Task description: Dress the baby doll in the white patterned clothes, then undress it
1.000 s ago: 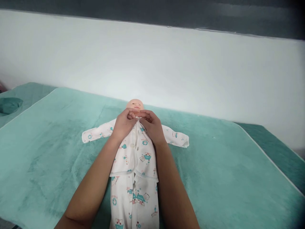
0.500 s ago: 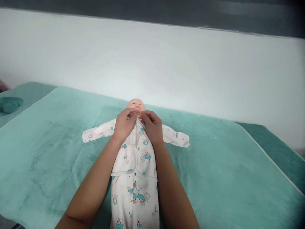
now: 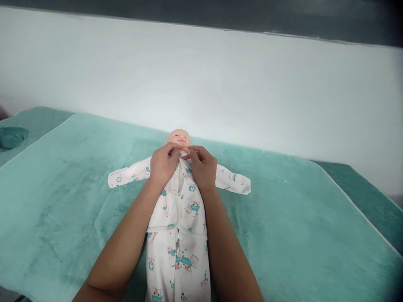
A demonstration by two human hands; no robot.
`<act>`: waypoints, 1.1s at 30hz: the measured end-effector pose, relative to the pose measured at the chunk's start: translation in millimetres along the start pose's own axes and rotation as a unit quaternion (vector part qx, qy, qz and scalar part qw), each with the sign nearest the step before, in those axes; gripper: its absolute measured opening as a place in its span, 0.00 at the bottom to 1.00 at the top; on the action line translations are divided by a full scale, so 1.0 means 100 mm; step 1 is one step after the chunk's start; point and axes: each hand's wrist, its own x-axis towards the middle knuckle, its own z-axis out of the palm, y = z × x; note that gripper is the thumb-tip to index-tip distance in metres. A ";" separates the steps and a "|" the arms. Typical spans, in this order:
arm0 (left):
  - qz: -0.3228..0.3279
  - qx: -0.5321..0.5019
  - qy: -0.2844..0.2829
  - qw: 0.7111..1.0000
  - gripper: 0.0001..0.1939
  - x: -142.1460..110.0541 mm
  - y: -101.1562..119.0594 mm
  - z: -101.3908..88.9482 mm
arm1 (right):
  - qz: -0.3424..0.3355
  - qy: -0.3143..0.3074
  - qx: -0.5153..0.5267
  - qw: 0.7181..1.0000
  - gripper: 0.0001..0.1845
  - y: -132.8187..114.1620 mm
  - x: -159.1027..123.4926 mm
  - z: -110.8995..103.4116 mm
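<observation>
A baby doll (image 3: 179,136) lies on its back, its head away from me, dressed in a white printed baby jacket (image 3: 192,197) and matching pants (image 3: 162,268). At the jacket's neckline, just below the doll's chin, my left hand (image 3: 164,162) pinches one side of the collar. My right hand (image 3: 203,165) pinches the other side, the fingertips of both hands nearly meeting. Below them the jacket front hangs partly apart, with small fasteners along its edge. Both sleeves stretch out sideways on the bed cover. My fingers hide the collar's top.
A green plush cover (image 3: 289,226) with pale piping spreads under the doll. Behind it rises a white wall (image 3: 201,75) with a dark band above. A darker green folded piece (image 3: 12,137) lies at the far left.
My right fingers have shifted slightly at the collar, the index finger now straighter. The doll and my left hand stay nearly in place.
</observation>
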 end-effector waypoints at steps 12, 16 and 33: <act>-0.025 -0.041 0.012 0.999 0.11 -0.08 0.11 -0.10 | -0.062 -0.083 -0.154 0.983 0.16 -0.30 -0.12 -0.17; -0.028 -0.041 -0.024 0.999 0.09 -0.27 0.08 -0.21 | -0.024 -0.202 -0.288 0.936 0.19 -0.59 -0.35 -0.26; -0.068 -0.143 -0.182 0.971 0.11 -0.48 0.12 -0.49 | -0.030 -0.067 0.060 0.995 0.14 -0.15 -0.61 -0.21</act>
